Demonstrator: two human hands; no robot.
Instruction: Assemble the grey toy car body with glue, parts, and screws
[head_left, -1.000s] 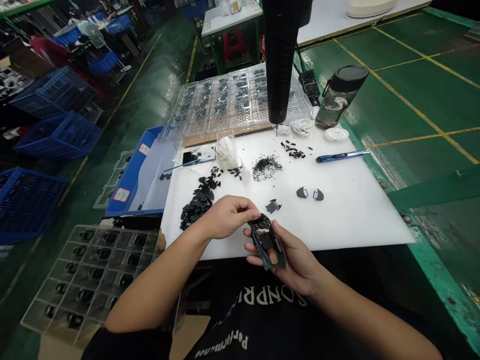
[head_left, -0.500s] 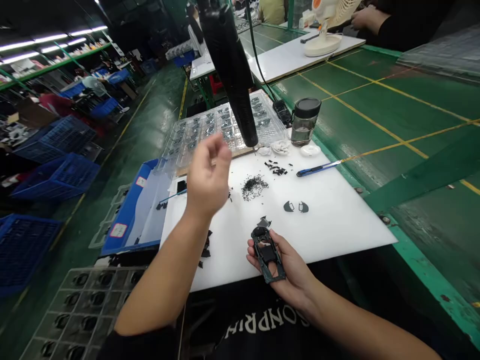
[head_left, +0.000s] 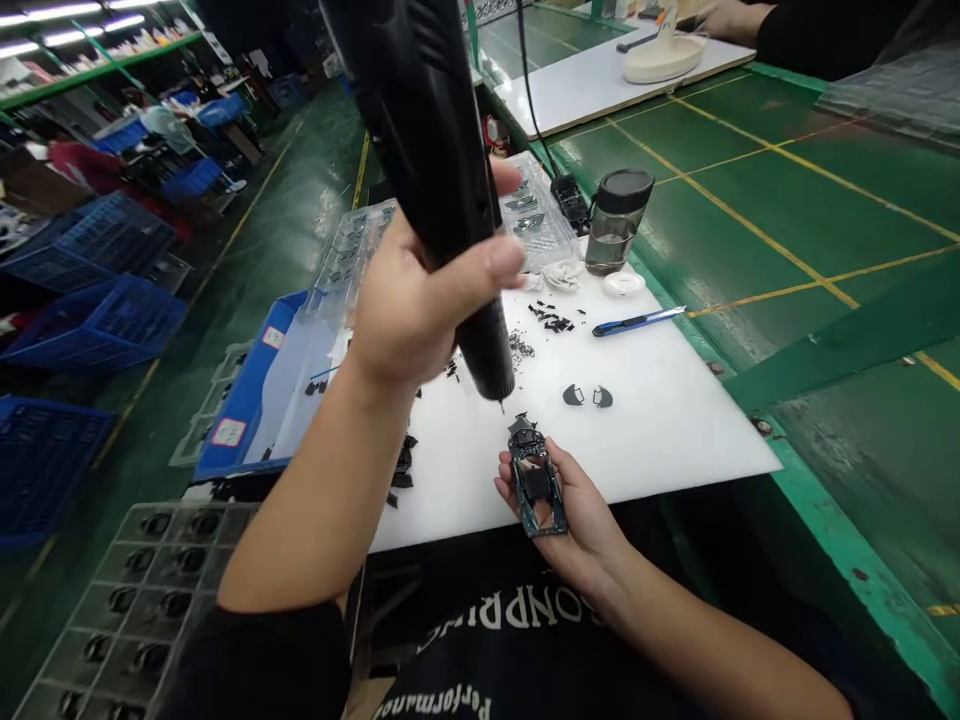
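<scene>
Left hand (head_left: pixel 420 300) gripping black screwdriver (head_left: pixel 442 190), shirt (head_left: pixel 480 640) lettering reversed, unreadable

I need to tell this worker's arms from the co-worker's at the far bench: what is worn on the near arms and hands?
Both hands are bare: no gloves, rings or watch show on the left hand or the right hand. The forearms are bare too. A black short sleeve covers the left upper arm, part of a black T-shirt with white lettering across the chest. The right sleeve is out of frame.

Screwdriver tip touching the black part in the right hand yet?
Apart. The head view shows white board between the screwdriver tip and the black part in the right hand.
</scene>
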